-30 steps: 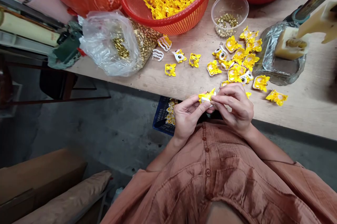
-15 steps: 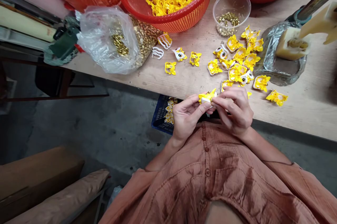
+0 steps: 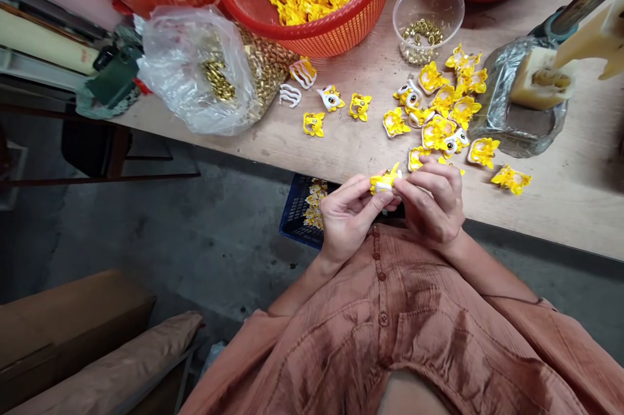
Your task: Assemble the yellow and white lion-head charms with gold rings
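Note:
Between my fingers at the table's front edge is a small yellow-and-white plastic animal-head piece (image 3: pixel 384 182). My left hand (image 3: pixel 345 212) pinches it from the left with thumb and fingers. From the right, my right hand (image 3: pixel 433 200) closes its thumb and fingertips on the piece's other end. Just beyond my right hand lies a loose group of similar yellow-and-white pieces (image 3: pixel 439 132), some showing printed eyes. Several more yellow pieces (image 3: pixel 359 107) lie to the left, along with a wavy white plastic part (image 3: pixel 290 96).
A red basket (image 3: pixel 312 38) heaped with yellow parts stands at the back, beside a plastic bag (image 3: pixel 185 77) of gold-coloured bits. A clear tub (image 3: pixel 429 12) holds small brass rings. At right is a plastic-wrapped fixture (image 3: pixel 517 103). A blue crate (image 3: pixel 297 207) sits below the table edge.
The view has shifted slightly. Both hands stay on the same piece; my right-hand fingers have changed position a little around its right end.

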A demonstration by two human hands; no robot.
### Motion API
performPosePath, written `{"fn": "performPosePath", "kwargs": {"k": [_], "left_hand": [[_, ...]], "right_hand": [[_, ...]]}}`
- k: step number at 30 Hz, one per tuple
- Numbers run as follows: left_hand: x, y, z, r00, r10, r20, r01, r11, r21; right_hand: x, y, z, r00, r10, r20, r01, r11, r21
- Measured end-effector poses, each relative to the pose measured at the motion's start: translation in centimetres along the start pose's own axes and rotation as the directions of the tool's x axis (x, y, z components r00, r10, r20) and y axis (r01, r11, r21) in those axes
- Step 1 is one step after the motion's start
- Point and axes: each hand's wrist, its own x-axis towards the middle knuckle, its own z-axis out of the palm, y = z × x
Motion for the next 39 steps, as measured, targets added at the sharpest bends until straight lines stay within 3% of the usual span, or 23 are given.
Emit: {"fn": "performPosePath", "kwargs": {"k": [2, 3, 6, 9, 12, 14, 15, 17, 19, 20, 22, 23, 30, 37, 39], "left_hand": [[0.0, 0.0, 0.0, 0.999, 0.041, 0.022, -0.041, 0.999, 0.009], [0.0, -0.1, -0.1, 0.999, 0.043, 0.033, -0.043, 0.999, 0.008], [-0.1, -0.2, -0.4, 0.998, 0.003, 0.056, -0.003, 1.0, -0.002], [-0.4, -0.2, -0.6, 0.997, -0.014, 0.074, 0.015, 1.0, -0.007], [-0.6, 0.0, -0.7, 0.995, 0.003, 0.098, -0.003, 1.0, 0.007], [-0.7, 0.0, -0.7, 0.996, -0.001, 0.094, -0.001, 1.0, 0.012], [-0.8, -0.1, -0.7, 0.996, -0.012, 0.084, 0.011, 1.0, 0.009], [-0.9, -0.3, -0.8, 0.997, -0.05, 0.055, 0.05, 0.999, 0.0], [-1.0, -0.5, -0.8, 0.996, -0.083, 0.029, 0.084, 0.996, -0.003], [-1.0, -0.5, -0.8, 0.996, -0.089, 0.017, 0.089, 0.996, -0.003], [-1.0, -0.5, -0.8, 0.996, -0.085, -0.001, 0.085, 0.996, -0.002], [-1.0, -0.5, -0.8, 0.997, -0.08, -0.008, 0.08, 0.997, -0.003], [-1.0, 0.2, -0.5, 0.998, -0.066, 0.009, 0.066, 0.998, -0.006], [-0.9, 0.9, -0.1, 0.997, -0.08, 0.014, 0.08, 0.997, 0.011], [-0.8, 1.0, 0.0, 0.995, -0.102, 0.021, 0.103, 0.995, -0.018]], "right_hand": [[0.4, -0.5, 0.1, 0.984, 0.175, -0.016, -0.172, 0.976, 0.137], [0.7, -0.7, 0.2, 0.955, 0.297, -0.01, -0.286, 0.929, 0.236], [1.4, -1.3, 0.1, 0.785, 0.599, 0.155, -0.579, 0.622, 0.527], [1.7, -1.3, -0.3, 0.646, 0.627, 0.436, -0.726, 0.329, 0.603], [1.6, -1.1, -0.4, 0.605, 0.584, 0.541, -0.766, 0.242, 0.595], [1.3, -1.0, -0.2, 0.644, 0.579, 0.501, -0.741, 0.309, 0.596], [1.1, -0.9, -0.1, 0.689, 0.584, 0.429, -0.703, 0.395, 0.591], [0.9, -0.8, -0.1, 0.82, 0.54, 0.191, -0.552, 0.656, 0.514], [0.8, -0.6, -0.4, 0.947, 0.321, 0.005, -0.306, 0.897, 0.318], [0.8, -0.5, -0.6, 0.983, 0.184, -0.02, -0.175, 0.961, 0.216], [1.0, -0.6, -0.9, 1.0, -0.009, 0.006, 0.008, 0.995, 0.098], [1.0, -0.6, -1.0, 0.999, -0.039, 0.012, 0.037, 0.995, 0.09], [1.0, -1.2, -0.6, 0.976, 0.216, 0.004, -0.208, 0.935, 0.288], [1.5, -1.1, -1.7, 0.999, 0.034, 0.034, -0.039, 0.988, 0.15], [1.5, -1.1, -1.9, 0.999, 0.035, 0.04, -0.041, 0.987, 0.156]]}}
